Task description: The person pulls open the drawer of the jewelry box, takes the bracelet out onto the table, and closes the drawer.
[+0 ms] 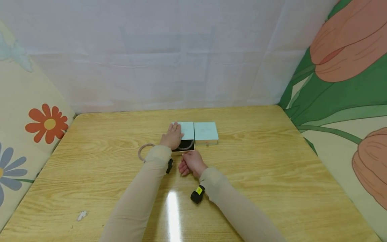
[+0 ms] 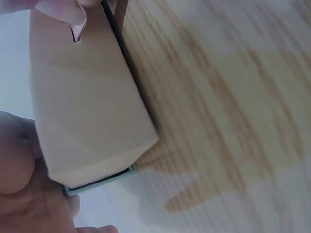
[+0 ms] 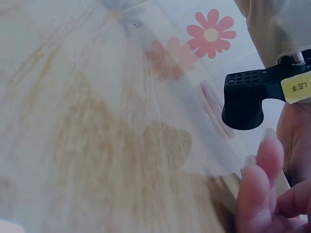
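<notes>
A light-blue box cover (image 1: pixel 188 129) lies on the table with its drawer (image 2: pixel 92 107) partly out toward the person. Inside the drawer, a ring-shaped bangle (image 1: pixel 189 147) rests on black lining. My left hand (image 1: pixel 171 137) rests on the cover's left side, fingers extended; its palm (image 2: pixel 29 199) shows beside the box in the left wrist view. At the drawer's front, my right hand (image 1: pixel 192 163) has its other fingers curled and pinches a small pink tab (image 2: pixel 81 24). The right wrist view shows its fingers (image 3: pixel 262 194) at lower right.
Another bangle (image 1: pixel 140 153), also in the right wrist view (image 3: pixel 216 109), lies on the table left of the box. A second light-blue box (image 1: pixel 206 131), closed, stands just to the right. A small whitish scrap (image 1: pixel 82 215) lies near the front left.
</notes>
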`<state>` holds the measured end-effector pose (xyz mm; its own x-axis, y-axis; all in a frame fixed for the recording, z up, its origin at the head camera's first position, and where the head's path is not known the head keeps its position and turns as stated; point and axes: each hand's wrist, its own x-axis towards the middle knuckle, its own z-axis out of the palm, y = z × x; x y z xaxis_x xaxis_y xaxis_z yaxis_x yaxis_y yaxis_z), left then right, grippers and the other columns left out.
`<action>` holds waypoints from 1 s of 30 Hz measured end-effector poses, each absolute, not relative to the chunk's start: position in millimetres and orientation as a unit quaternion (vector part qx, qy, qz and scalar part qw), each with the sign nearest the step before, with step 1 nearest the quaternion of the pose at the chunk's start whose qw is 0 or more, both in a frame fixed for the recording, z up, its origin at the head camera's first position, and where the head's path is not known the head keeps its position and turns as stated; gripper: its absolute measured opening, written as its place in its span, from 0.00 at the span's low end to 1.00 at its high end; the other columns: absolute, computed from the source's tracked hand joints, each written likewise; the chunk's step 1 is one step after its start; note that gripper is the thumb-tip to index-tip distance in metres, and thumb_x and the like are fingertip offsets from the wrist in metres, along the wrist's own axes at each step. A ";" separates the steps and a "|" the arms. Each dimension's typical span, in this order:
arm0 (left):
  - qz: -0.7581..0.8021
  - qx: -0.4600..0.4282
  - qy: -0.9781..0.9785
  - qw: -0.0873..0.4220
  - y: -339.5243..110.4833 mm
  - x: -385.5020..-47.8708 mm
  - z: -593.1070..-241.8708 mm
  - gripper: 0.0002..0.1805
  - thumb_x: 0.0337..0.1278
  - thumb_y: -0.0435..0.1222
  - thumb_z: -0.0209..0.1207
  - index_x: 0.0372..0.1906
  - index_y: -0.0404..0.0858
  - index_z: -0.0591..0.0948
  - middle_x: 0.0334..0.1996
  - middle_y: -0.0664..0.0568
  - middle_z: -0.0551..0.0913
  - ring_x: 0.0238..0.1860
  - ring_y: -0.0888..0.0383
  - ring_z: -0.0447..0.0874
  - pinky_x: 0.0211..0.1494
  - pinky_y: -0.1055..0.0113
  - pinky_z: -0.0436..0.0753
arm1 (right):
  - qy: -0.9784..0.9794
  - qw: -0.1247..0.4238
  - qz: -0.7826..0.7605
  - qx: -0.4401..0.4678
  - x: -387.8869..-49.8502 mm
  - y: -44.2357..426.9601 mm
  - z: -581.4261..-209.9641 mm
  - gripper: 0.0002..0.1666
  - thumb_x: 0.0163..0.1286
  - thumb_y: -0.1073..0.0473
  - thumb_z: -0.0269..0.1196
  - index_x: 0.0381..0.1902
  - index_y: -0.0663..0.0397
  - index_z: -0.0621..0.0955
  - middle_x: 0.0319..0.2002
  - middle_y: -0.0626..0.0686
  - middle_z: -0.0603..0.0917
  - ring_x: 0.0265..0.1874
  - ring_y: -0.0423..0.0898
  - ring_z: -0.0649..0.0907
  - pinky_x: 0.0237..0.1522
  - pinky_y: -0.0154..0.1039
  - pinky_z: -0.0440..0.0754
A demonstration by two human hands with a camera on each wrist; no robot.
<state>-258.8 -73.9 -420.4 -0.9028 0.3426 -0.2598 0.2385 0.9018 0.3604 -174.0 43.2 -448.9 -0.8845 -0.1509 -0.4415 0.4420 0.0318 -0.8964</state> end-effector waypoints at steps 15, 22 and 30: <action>0.164 0.148 0.961 0.168 -73.2 -257.7 -419.5 0.31 0.79 0.43 0.33 0.77 0.36 0.41 0.77 0.46 0.33 0.76 0.52 0.26 0.72 0.39 0.48 | 0.693 0.213 -0.683 0.091 -168.9 44.8 -448.8 0.18 0.77 0.66 0.44 0.26 0.65 0.73 0.14 0.53 0.78 0.08 0.40 0.76 0.11 0.32 0.76; 0.165 0.152 0.961 0.162 -74.1 -255.8 -416.3 0.31 0.79 0.43 0.34 0.77 0.35 0.42 0.77 0.45 0.34 0.76 0.51 0.27 0.72 0.39 0.49 | 0.697 0.211 -0.679 0.090 -167.9 44.9 -448.7 0.18 0.76 0.66 0.44 0.25 0.64 0.73 0.14 0.52 0.78 0.08 0.39 0.75 0.11 0.32 0.76; 0.168 0.153 0.960 0.163 -74.8 -256.3 -417.5 0.31 0.80 0.43 0.33 0.77 0.35 0.41 0.77 0.45 0.34 0.76 0.51 0.26 0.72 0.39 0.48 | 0.706 0.203 -0.673 0.086 -165.2 44.6 -449.6 0.19 0.77 0.65 0.45 0.24 0.63 0.73 0.13 0.52 0.77 0.07 0.39 0.74 0.10 0.31 0.75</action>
